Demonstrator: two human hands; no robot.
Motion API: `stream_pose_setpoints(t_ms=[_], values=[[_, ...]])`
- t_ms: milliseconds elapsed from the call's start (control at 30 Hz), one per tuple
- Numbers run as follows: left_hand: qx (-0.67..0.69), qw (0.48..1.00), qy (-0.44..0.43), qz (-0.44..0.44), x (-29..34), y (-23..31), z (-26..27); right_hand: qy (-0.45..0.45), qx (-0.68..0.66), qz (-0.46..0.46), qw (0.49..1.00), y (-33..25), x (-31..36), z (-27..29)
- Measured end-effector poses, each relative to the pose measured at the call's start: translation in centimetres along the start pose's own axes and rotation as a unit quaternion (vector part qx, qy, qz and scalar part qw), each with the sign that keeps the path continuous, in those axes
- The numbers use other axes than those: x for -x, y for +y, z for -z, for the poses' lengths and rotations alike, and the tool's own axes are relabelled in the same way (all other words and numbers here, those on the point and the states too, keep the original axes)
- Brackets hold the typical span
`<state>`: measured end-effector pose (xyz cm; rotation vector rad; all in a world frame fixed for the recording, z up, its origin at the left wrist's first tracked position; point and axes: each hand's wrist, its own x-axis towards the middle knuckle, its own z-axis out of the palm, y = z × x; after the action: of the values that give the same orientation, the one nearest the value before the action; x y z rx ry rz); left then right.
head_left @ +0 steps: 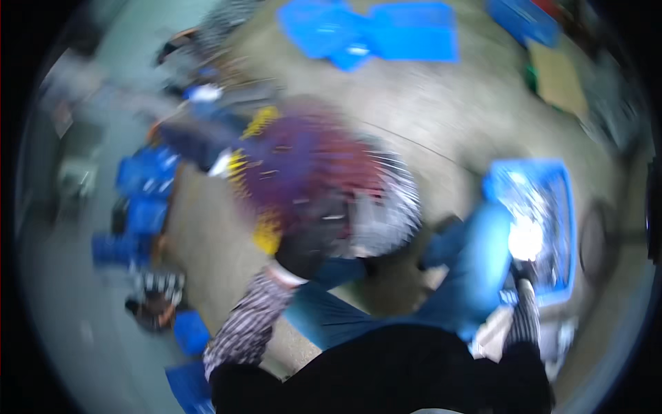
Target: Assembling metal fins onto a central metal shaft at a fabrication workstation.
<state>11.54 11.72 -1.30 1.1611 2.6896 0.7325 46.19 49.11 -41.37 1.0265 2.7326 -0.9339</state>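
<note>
Motion smears much of the view. My left hand [307, 250], in a dark glove, reaches forward at the near edge of a large blurred shape [310, 155], purple and maroon with yellow patches on its left. A grey-white striped bulk [386, 203] adjoins this shape. I cannot make out what either is, or whether my left fingers grip anything. Down at my right side, my dark-gloved right hand [523, 271] is at the near end of a blue crate [569, 234]. Shiny, glaring contents [531, 193] fill the crate, and the glare hides my right fingers.
Blue bins [417, 31] stand on the concrete floor [414, 103] ahead. Another blue bin [524, 24] and a tan panel [560, 79] are at the far right. More blue containers [145, 176] line the left, near a blurred seated person [157, 303]. My blue-clad legs [476, 255] are spread.
</note>
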Motion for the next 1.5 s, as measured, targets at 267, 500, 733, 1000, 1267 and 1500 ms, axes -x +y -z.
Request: stream_pose_setpoints(t_ms=[267, 500, 733, 1000, 1267, 1500], values=[[-0.311, 0.947, -0.027, -0.073, -0.9, -2.0, 3.7, 0.014, 0.084, -0.195, 0.977, 11.2, -8.0, 5.3], [-0.324, 0.942, 0.027, -0.082, -1.0, -1.1, 1.6, 0.004, 0.145, -0.181, 0.973, 9.1, -8.3, 7.4], [-0.341, 0.938, 0.036, -0.058, -0.9, -0.1, 2.4, -0.052, 0.282, -0.116, 0.951, 8.2, -7.7, 5.1], [-0.301, 0.952, 0.044, -0.034, -1.9, 4.0, 1.4, -0.083, 0.265, 0.011, 0.961, 14.7, -5.3, 2.7], [-0.185, 0.981, 0.038, 0.037, 0.5, 5.5, 3.5, 0.100, -0.237, -0.171, 0.951, 4.8, -9.0, 18.3], [-0.295, 0.954, 0.059, 0.018, 4.2, 7.6, 3.0, -0.079, -0.572, 0.044, 0.815, -17.9, -2.7, 28.5]])
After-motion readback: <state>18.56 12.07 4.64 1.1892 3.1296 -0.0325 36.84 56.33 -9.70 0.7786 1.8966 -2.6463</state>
